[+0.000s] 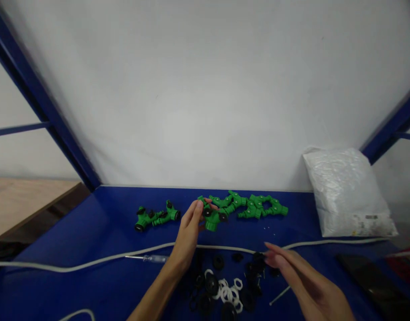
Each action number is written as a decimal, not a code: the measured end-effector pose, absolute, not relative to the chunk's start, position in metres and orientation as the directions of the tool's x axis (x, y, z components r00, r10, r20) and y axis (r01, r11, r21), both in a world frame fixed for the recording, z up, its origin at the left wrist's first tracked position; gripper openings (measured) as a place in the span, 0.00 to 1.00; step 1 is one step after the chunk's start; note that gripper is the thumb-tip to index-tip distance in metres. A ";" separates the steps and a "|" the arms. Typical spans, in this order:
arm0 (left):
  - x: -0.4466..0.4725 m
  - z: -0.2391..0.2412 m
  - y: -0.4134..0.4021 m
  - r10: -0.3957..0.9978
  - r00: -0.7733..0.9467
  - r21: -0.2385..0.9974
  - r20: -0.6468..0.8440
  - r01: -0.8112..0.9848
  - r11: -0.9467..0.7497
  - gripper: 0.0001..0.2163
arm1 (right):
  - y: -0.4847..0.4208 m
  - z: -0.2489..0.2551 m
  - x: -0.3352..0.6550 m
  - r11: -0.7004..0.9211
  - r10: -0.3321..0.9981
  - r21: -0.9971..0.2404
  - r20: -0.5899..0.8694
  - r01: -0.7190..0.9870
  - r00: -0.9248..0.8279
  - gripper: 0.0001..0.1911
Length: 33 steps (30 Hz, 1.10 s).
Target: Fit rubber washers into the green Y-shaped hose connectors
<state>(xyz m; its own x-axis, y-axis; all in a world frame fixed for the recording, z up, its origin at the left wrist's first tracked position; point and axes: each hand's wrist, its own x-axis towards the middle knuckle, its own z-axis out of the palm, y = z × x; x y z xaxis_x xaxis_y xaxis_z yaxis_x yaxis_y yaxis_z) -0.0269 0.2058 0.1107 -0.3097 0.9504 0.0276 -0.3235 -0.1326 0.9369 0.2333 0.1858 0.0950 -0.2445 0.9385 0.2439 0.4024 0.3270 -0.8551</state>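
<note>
My left hand (pixel 190 232) is closed round a green Y-shaped hose splitter (pixel 211 221) with black valve knobs, held above the blue table. Its wide collar points down toward me. My right hand (pixel 307 278) is at the right, fingers stretched out and slightly apart, with nothing visible between them. Its fingertips, a little blurred, are beside a pile of small black parts (pixel 256 265). White ring nuts (pixel 226 292) lie in a heap between my hands, mixed with black caps (pixel 211 284).
Two splitters with black fittings (pixel 158 217) lie left; several green splitters (pixel 254 207) lie behind. A white cable (pixel 101 260) crosses the blue table (pixel 91 223). A clear-handled screwdriver (pixel 154 258) lies beside my left forearm. A white plastic package (pixel 350 194) stands right, near a dark flat object (pixel 368 276).
</note>
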 end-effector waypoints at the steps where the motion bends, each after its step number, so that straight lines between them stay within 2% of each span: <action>1: -0.022 0.111 0.201 0.950 -0.312 0.932 0.031 -0.333 -0.140 0.19 | 0.191 0.104 0.213 0.179 0.958 -0.950 0.108 0.257 -0.267 0.18; 3: -0.012 0.113 0.194 0.949 -0.314 0.917 0.036 -0.367 -0.157 0.18 | 0.201 0.119 0.174 -0.030 0.953 -0.997 -0.007 -0.073 -0.304 0.23; 5: -0.004 0.117 0.189 0.945 -0.319 0.912 0.072 -0.363 -0.192 0.17 | 0.208 0.127 0.142 -0.195 0.912 -0.943 -0.074 -0.268 -0.404 0.21; 9: -0.008 0.127 0.181 0.932 -0.305 0.954 0.197 -0.160 -0.254 0.15 | 0.214 0.136 0.114 -0.211 0.886 -0.874 0.017 -0.438 -0.463 0.13; 12: -0.029 0.127 0.165 0.934 -0.265 0.971 0.238 0.074 -0.226 0.15 | 0.224 0.135 0.116 -0.247 0.844 -0.872 0.021 -0.423 -0.536 0.11; 15: -0.057 0.115 0.137 0.924 -0.323 0.938 0.207 0.333 -0.094 0.13 | 0.236 0.126 0.123 -0.285 0.819 -0.871 -0.005 -0.400 -0.574 0.13; 18: -0.078 0.098 0.107 0.948 -0.274 0.833 0.164 0.553 0.016 0.12 | 0.243 0.112 0.127 -0.326 0.821 -0.854 -0.042 -0.406 -0.570 0.14; 21: -0.082 0.084 0.091 0.967 -0.198 0.712 0.161 0.702 0.025 0.09 | 0.242 0.103 0.128 -0.371 0.812 -0.837 -0.082 -0.402 -0.578 0.13; 25: -0.073 0.077 0.094 0.983 -0.074 0.572 0.169 0.819 -0.037 0.13 | 0.240 0.100 0.131 -0.405 0.775 -0.846 -0.116 -0.347 -0.621 0.12; 28: -0.070 0.075 0.103 0.984 -0.034 0.521 0.176 0.851 -0.064 0.11 | 0.241 0.097 0.133 -0.405 0.766 -0.856 -0.126 -0.321 -0.630 0.12; 33: -0.073 0.068 0.105 0.943 0.004 0.485 0.333 0.857 -0.175 0.08 | 0.241 0.092 0.135 -0.414 0.780 -0.857 -0.160 -0.307 -0.604 0.13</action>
